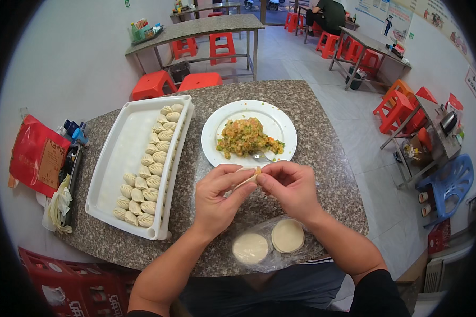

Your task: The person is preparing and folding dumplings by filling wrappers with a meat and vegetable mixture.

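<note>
Between my two hands is a folded dumpling wrapper (246, 180) with a bit of filling showing at its right end. My left hand (222, 194) grips its left side, and the thumb and forefinger of my right hand (289, 188) pinch the right end. Just beyond my fingers is a white plate (212, 119) heaped with chopped meat-and-vegetable filling (244, 136). A metal utensil (261, 157) rests in the filling, partly hidden by my right hand. Close to my forearms, two stacks of round wrappers, the left stack (250, 248) and the right stack (288, 236), lie on clear plastic.
A white plastic tray (121, 130) to the left holds rows of pleated dumplings (155, 169) along its right side. A red packet (37, 154) stands at the speckled stone table's (321, 158) left edge. Red crates (79, 285) sit below. A seated person (329, 16) is far off, among red stools.
</note>
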Tool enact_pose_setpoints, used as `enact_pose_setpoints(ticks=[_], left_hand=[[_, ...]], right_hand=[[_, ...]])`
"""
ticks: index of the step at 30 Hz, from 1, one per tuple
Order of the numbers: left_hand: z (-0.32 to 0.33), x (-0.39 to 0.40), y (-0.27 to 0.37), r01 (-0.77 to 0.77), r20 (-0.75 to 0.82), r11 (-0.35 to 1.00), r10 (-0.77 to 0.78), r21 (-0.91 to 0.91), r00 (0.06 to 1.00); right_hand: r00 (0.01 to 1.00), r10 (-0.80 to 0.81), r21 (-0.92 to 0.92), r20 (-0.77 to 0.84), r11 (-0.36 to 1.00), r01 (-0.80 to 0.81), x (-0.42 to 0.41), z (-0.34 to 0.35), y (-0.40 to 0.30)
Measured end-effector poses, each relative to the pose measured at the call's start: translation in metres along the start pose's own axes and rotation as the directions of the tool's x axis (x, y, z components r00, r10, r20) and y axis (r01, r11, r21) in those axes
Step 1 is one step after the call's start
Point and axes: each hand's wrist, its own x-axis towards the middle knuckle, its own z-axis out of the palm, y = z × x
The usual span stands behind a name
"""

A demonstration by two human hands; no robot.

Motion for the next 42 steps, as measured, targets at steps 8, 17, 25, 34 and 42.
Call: enact_pose_setpoints(ticks=[8,17,25,34,42], left_hand=[[-0.007,0.002,-0.002,-0.001,-0.01,0.977,-0.001,-0.214,1.0],[-0.006,0.006,0.0,-0.007,-0.047,0.999,0.005,-0.032,0.999],[-0.011,0.009,0.002,-0.015,0.018,0.999,0.016,-0.034,1.0],[-0.017,0.012,0.006,-0.112,0.121,0.989,0.099,0.101,0.988],[-0.006,0.01,0.009,0.042,0.025,0.997,-0.04,-0.069,0.999]], right_hand=[[0.94,0.3,0.347,0.164,0.874,-0.339,0.007,-0.014,0.0],[0.987,-0.162,-0.206,0.009,0.965,0.161,0.002,-0.005,-0.002],[0.991,0.108,-0.104,0.074,0.99,-0.1,0.004,-0.017,-0.011],[0.984,0.134,-0.079,0.115,0.989,-0.126,0.005,-0.017,-0.009],[0.975,-0.174,-0.364,0.14,0.906,0.215,0.006,-0.016,-0.011]])
